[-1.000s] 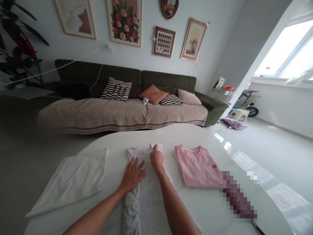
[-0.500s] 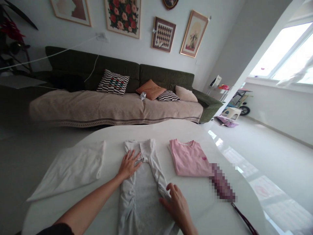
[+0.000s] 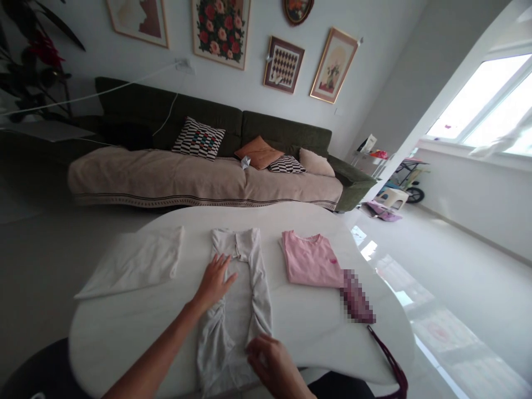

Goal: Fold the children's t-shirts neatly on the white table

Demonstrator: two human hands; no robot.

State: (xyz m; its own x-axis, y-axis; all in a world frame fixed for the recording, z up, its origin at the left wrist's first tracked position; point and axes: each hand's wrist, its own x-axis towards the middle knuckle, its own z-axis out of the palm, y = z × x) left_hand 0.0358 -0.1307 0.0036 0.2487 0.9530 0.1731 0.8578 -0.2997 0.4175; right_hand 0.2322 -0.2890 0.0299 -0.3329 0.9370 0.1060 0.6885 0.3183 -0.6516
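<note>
A light grey long-sleeved top (image 3: 236,288) lies lengthwise on the white table, its sides folded inward and its sleeves running down along it. My left hand (image 3: 214,282) rests over its upper left part, fingers spread. At the lower right edge of the top, my right hand (image 3: 272,357) has its fingers curled in on the cloth; the fingertips are partly hidden. To the right lies a folded pink T-shirt (image 3: 311,260). A white folded cloth garment (image 3: 135,260) is spread out on the left.
The white table (image 3: 307,327) has a rounded edge. A pixelated maroon item (image 3: 357,299) with a dark strap (image 3: 390,354) lies near its right edge. Beyond stands a green sofa (image 3: 286,130) with a beige cover and several cushions. A window (image 3: 482,100) is at the right.
My right hand has moved down and left along the top, and its fingers have curled in. My left hand has lifted or slid slightly toward me. The camera view has shifted a little.
</note>
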